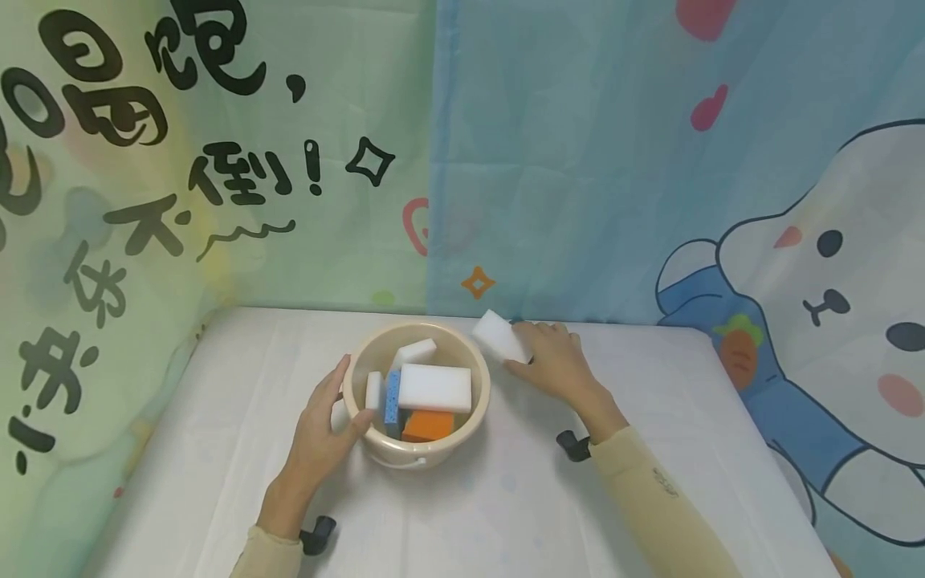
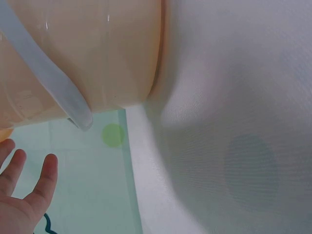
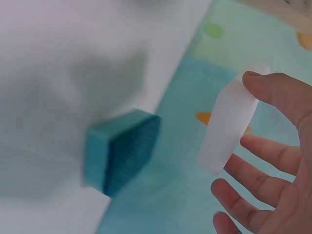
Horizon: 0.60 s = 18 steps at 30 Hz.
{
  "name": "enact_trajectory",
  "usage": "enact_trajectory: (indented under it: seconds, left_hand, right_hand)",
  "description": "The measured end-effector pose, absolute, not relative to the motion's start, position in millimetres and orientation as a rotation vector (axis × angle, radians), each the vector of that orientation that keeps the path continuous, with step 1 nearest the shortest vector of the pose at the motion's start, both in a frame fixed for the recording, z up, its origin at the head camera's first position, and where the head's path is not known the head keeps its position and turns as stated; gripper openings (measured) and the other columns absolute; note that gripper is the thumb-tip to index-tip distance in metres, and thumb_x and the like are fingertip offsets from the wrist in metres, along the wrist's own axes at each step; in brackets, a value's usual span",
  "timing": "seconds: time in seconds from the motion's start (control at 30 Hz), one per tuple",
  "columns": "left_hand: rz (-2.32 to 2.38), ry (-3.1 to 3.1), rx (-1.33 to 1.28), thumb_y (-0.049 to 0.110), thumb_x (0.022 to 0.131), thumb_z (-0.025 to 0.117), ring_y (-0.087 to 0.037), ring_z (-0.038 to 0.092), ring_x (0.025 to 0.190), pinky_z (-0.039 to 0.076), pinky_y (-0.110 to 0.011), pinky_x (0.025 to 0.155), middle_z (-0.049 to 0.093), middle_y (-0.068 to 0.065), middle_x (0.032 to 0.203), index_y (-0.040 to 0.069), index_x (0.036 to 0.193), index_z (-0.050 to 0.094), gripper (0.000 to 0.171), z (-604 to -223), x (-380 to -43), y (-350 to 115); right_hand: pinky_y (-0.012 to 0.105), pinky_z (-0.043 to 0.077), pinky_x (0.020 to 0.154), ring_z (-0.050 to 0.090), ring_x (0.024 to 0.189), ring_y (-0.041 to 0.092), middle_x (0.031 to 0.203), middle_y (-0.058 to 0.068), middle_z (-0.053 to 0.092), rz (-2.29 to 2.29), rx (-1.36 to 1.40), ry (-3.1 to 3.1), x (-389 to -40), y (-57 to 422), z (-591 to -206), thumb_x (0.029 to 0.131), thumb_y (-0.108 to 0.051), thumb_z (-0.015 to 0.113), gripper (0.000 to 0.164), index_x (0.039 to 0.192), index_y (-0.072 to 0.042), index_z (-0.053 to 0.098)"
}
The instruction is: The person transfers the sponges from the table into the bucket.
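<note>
My right hand pinches a white sponge block between thumb and fingers, just right of the bucket's rim. In the right wrist view, that block is raised above the table, with the thumb on one side. A cream bucket stands upright at mid-table. Inside are a large white sponge, smaller white pieces, a blue sponge and an orange sponge. On the bucket's left side rests my left hand, thumb at the rim and fingers spread along the outside.
A teal sponge lies on the table near the back edge, mostly hidden behind my right hand in the head view. The white-covered table meets a printed cloth backdrop. A pale carrying handle hangs against the bucket.
</note>
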<state>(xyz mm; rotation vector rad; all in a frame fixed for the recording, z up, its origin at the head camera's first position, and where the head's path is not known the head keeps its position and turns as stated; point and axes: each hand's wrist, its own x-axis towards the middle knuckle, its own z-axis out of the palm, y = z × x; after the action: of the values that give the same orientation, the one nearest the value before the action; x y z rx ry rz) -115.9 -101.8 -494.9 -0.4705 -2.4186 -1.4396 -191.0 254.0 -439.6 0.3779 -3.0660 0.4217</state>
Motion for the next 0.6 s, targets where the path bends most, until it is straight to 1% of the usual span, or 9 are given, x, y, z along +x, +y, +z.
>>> enact_trajectory:
  seconds: [0.1, 0.2, 0.27, 0.33, 0.6]
  left_hand:
    - [-1.436, -2.426, -0.463, 0.034, 0.091, 0.067, -0.032, 0.039, 0.140, 0.045, -0.051, 0.105, 0.039, -0.013, 0.156, 0.007, 0.156, 0.033, 0.078, -494.7, -116.1, -101.8]
    - [-1.431, -2.429, -0.458, 0.033, 0.091, 0.067, -0.032, 0.039, 0.140, 0.046, -0.051, 0.105, 0.039, -0.013, 0.156, 0.006, 0.156, 0.034, 0.077, -494.5, -116.2, -101.7]
    - [-1.434, -2.430, -0.457, 0.032, 0.091, 0.067, -0.032, 0.039, 0.140, 0.045, -0.051, 0.105, 0.039, -0.013, 0.156, 0.007, 0.156, 0.033, 0.078, -493.8, -115.8, -101.5]
    - [-1.434, -2.433, -0.455, 0.031, 0.091, 0.068, -0.032, 0.039, 0.140, 0.045, -0.051, 0.106, 0.039, -0.012, 0.156, 0.008, 0.156, 0.033, 0.078, -493.0, -115.3, -101.2]
    - [-1.420, -2.433, -0.455, 0.029, 0.090, 0.069, -0.032, 0.039, 0.140, 0.046, -0.051, 0.105, 0.040, -0.012, 0.156, 0.010, 0.157, 0.033, 0.078, -493.2, -114.4, -100.4]
  right_hand:
    - [0.061, 0.038, 0.089, 0.049, 0.117, 0.044, 0.136, 0.019, 0.058, 0.486, 0.376, -3.034, -188.4, 258.1, -426.3, 0.090, -0.037, 0.073, 0.063, 0.141, -0.005, 0.054]
    - [0.058, 0.039, 0.087, 0.050, 0.113, 0.042, 0.136, 0.019, 0.059, 0.516, 0.379, -3.018, -185.7, 259.9, -414.2, 0.090, -0.035, 0.074, 0.063, 0.141, -0.004, 0.054]
    - [0.056, 0.038, 0.086, 0.049, 0.112, 0.042, 0.137, 0.020, 0.058, 0.519, 0.383, -3.020, -183.5, 259.7, -407.1, 0.089, -0.036, 0.074, 0.064, 0.141, -0.004, 0.054]
    - [0.056, 0.038, 0.087, 0.048, 0.114, 0.042, 0.138, 0.020, 0.056, 0.504, 0.399, -3.017, -180.9, 259.0, -401.6, 0.089, -0.037, 0.074, 0.066, 0.142, -0.004, 0.053]
    - [0.061, 0.038, 0.092, 0.047, 0.119, 0.044, 0.139, 0.018, 0.056, 0.480, 0.489, -2.984, -169.7, 252.9, -385.6, 0.088, -0.036, 0.076, 0.063, 0.141, -0.006, 0.056]
